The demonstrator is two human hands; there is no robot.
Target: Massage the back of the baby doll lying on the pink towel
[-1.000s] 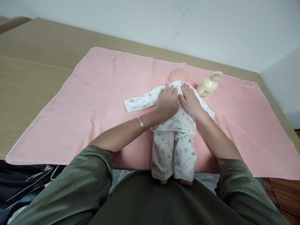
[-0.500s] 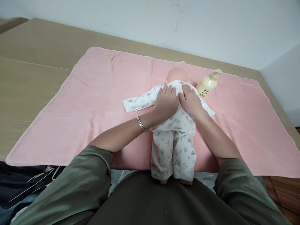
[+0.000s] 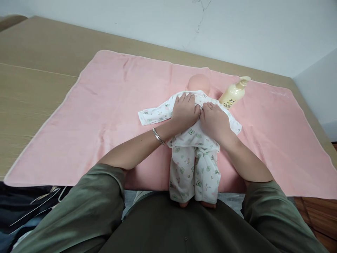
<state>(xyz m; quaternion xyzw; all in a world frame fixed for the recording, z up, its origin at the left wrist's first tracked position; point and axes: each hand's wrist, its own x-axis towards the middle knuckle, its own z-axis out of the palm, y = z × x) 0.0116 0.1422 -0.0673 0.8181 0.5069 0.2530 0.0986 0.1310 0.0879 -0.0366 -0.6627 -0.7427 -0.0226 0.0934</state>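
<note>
A baby doll (image 3: 199, 83) in white printed pajamas lies on a pink cloth (image 3: 126, 98), its feet at the table's front edge by my body. Its face is not visible. My left hand (image 3: 184, 110) rests on the upper part of the pajama top (image 3: 192, 137), fingers over the fabric near the collar. Beside it, my right hand (image 3: 214, 121) has its fingers curled on the same fabric, which is creased between my two thumbs. Both hands appear to pinch the top. The pajama trousers (image 3: 182, 172) hang straight toward me.
A cream pump bottle (image 3: 233, 94) leans or lies to the right of the doll's head. The wooden table (image 3: 39, 84) meets a cracked white wall (image 3: 158, 21) behind. Dark items (image 3: 26, 203) are below the table at lower left.
My right hand has drawn slightly back toward me and its fingers have curled more. The fabric between my hands is now bunched near the collar.
</note>
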